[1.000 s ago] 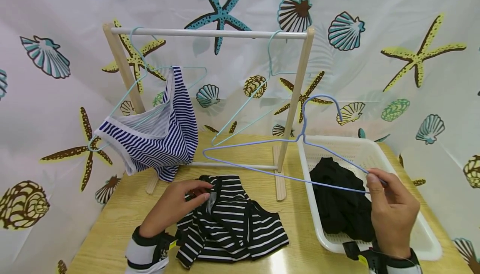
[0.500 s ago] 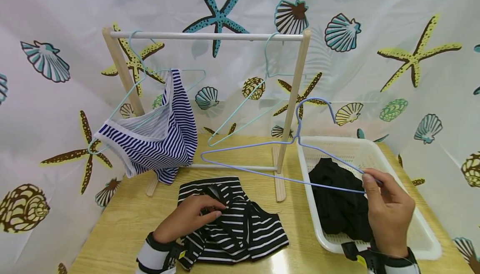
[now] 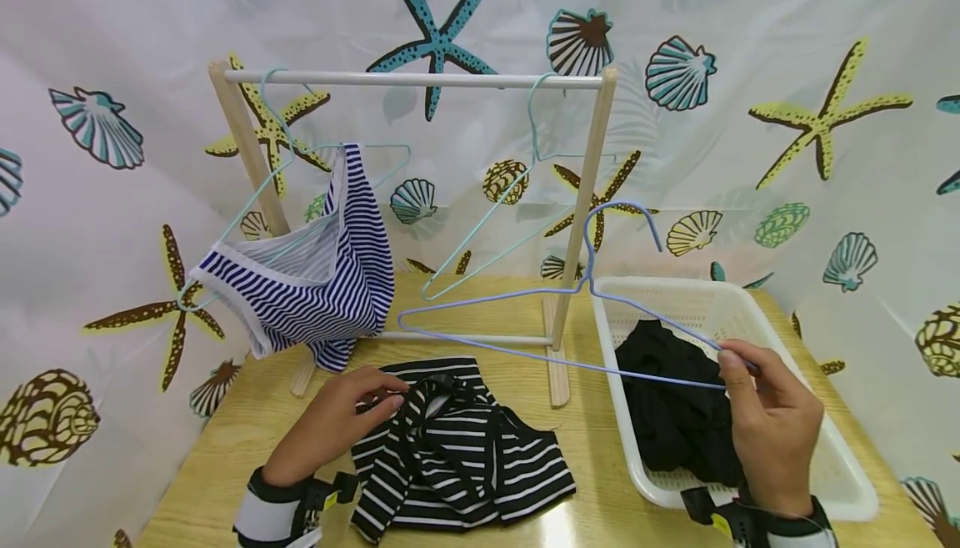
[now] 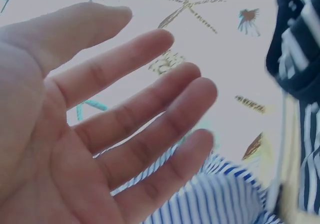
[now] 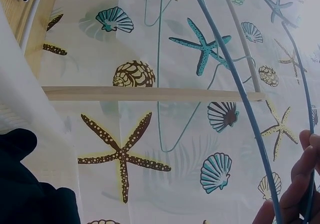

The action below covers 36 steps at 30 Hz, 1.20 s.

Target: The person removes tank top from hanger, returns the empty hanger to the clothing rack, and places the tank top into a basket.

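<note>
My right hand [image 3: 776,427] pinches a blue wire hanger [image 3: 588,263] at its right corner, thumb against the wire. The hanger's hook points up, in front of the rack's right post. My left hand [image 3: 337,414] is at the left side of a black-and-white striped garment [image 3: 525,465], which lies crumpled on the table. Its fingertips overlap the cloth's edge in the head view. In the left wrist view the left hand's fingers [image 4: 145,116] are spread and nearly straight, holding nothing. The right wrist view catches only part of the right hand [image 5: 300,184] on the hanger.
A small clothes rack [image 3: 450,79] stands behind. A blue-and-white striped garment [image 3: 322,298] hangs there on a teal hanger; a bare teal hanger [image 3: 480,224] hangs to its right. A white basket [image 3: 705,302] with black cloth [image 3: 667,406] sits at right.
My left hand moved right over the striped garment, then back left off it; the cloth's upper left part is bunched differently. The right hand keeps holding the hanger, nearly still.
</note>
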Each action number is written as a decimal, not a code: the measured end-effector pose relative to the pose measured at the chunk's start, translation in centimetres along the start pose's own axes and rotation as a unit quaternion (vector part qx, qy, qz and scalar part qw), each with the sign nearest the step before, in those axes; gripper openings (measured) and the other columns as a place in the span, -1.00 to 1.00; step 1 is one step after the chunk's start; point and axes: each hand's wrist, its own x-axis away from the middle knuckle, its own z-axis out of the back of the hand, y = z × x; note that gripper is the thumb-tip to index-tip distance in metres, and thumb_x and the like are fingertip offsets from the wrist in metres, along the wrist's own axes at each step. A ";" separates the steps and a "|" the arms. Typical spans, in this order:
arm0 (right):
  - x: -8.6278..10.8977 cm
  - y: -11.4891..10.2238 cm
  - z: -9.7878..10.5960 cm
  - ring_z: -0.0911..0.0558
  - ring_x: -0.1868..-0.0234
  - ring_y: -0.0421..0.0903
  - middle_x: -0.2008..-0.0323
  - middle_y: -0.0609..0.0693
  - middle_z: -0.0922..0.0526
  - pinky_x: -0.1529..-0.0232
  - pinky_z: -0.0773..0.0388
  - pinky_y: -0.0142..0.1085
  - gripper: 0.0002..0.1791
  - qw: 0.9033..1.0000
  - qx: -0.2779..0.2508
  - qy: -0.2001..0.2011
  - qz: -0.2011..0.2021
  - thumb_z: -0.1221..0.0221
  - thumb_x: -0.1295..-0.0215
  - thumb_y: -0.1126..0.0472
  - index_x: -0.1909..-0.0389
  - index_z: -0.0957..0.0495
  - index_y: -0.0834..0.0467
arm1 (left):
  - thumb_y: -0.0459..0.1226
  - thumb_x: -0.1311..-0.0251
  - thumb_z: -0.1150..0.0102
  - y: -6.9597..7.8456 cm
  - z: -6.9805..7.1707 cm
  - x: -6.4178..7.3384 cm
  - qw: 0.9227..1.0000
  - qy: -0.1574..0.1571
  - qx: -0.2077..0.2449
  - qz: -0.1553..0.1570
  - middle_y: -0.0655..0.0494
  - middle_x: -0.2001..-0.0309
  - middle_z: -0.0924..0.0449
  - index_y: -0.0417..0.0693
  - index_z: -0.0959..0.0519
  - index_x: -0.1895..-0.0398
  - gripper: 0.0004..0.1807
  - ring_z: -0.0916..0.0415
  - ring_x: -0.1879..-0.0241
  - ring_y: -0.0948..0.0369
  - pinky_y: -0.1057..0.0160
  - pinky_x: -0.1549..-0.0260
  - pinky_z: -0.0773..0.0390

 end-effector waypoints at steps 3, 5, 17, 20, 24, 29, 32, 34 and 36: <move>0.0 -0.1 -0.1 -0.56 0.26 -0.19 0.25 0.00 -0.68 0.19 -0.49 -0.52 -0.81 1.000 -0.011 -0.005 -0.006 -0.13 -0.23 0.57 0.15 -0.58 0.53 | -0.23 -0.28 -0.21 0.0 1.1 0.3 0.998 0.052 -0.027 0.003 0.29 0.18 -0.61 0.06 -0.65 0.12 -0.85 -0.55 0.21 0.31 0.23 0.30 -0.57; 0.1 -0.1 -0.2 -0.57 0.24 -0.20 0.25 -0.01 -0.68 0.17 -0.50 -0.51 -0.81 1.000 -0.007 -0.009 -0.012 -0.13 -0.24 0.57 0.15 -0.59 0.51 | -0.25 -0.28 -0.21 0.0 1.8 0.5 0.995 0.087 -0.043 0.009 0.30 0.21 -0.60 0.07 -0.65 0.14 -0.87 -0.53 0.25 0.32 0.26 0.35 -0.55; 0.7 -0.3 -0.8 -0.58 0.22 -0.17 0.24 -0.07 -0.68 0.14 -0.49 -0.48 -0.81 0.999 -0.022 -0.033 -0.031 -0.12 -0.23 0.58 0.15 -0.58 0.52 | -0.38 -0.22 -0.22 2.5 4.1 -0.8 0.975 0.211 -0.013 -0.065 0.21 0.17 -0.63 -0.03 -0.59 0.05 -0.76 -0.54 0.24 0.30 0.46 0.19 -0.47; 0.8 -0.4 -1.2 -0.58 0.22 -0.17 0.23 -0.04 -0.68 0.13 -0.49 -0.48 -0.80 0.998 -0.020 -0.042 -0.028 -0.11 -0.23 0.58 0.14 -0.58 0.50 | -0.37 -0.22 -0.22 3.4 4.2 -1.3 0.974 0.210 -0.006 -0.086 0.20 0.15 -0.62 -0.02 -0.59 0.04 -0.75 -0.54 0.22 0.31 0.42 0.19 -0.49; 0.8 -0.6 -1.5 -0.58 0.24 -0.18 0.23 -0.03 -0.68 0.15 -0.49 -0.48 -0.81 0.998 -0.014 -0.046 -0.026 -0.12 -0.26 0.54 0.13 -0.60 0.46 | -0.39 -0.19 -0.23 4.0 4.5 -2.0 0.969 0.219 -0.008 -0.112 0.19 0.18 -0.60 -0.03 -0.59 0.08 -0.77 -0.51 0.23 0.30 0.38 0.21 -0.49; 0.7 -0.9 -1.8 -0.57 0.27 -0.18 0.24 -0.02 -0.67 0.19 -0.49 -0.48 -0.81 0.998 -0.017 -0.058 -0.024 -0.13 -0.26 0.54 0.14 -0.60 0.45 | -0.41 -0.15 -0.25 4.2 4.7 -2.3 0.966 0.226 0.004 -0.123 0.15 0.21 -0.57 -0.03 -0.60 0.12 -0.77 -0.49 0.23 0.26 0.34 0.21 -0.49; 0.6 -0.9 -2.1 -0.56 0.27 -0.17 0.24 0.01 -0.66 0.19 -0.49 -0.48 -0.81 0.997 -0.017 -0.072 -0.024 -0.13 -0.26 0.54 0.13 -0.60 0.44 | -0.42 -0.15 -0.26 4.5 4.6 -2.4 0.969 0.213 0.014 -0.124 0.14 0.20 -0.58 -0.05 -0.60 0.12 -0.76 -0.49 0.23 0.26 0.34 0.21 -0.49; 0.6 -1.0 -2.3 -0.56 0.27 -0.17 0.25 0.03 -0.66 0.20 -0.49 -0.48 -0.81 0.996 -0.018 -0.080 -0.023 -0.13 -0.26 0.54 0.13 -0.61 0.42 | -0.42 -0.15 -0.26 4.6 4.4 -2.5 0.972 0.200 0.016 -0.126 0.17 0.21 -0.58 -0.04 -0.60 0.13 -0.77 -0.49 0.23 0.29 0.36 0.22 -0.49; 0.6 -1.1 -2.5 -0.55 0.28 -0.17 0.27 0.03 -0.65 0.21 -0.49 -0.47 -0.81 0.996 -0.018 -0.088 -0.017 -0.13 -0.27 0.53 0.14 -0.61 0.40 | -0.42 -0.15 -0.25 4.6 4.2 -2.5 0.973 0.188 0.019 -0.130 0.20 0.23 -0.58 -0.02 -0.61 0.16 -0.79 -0.48 0.25 0.31 0.36 0.25 -0.49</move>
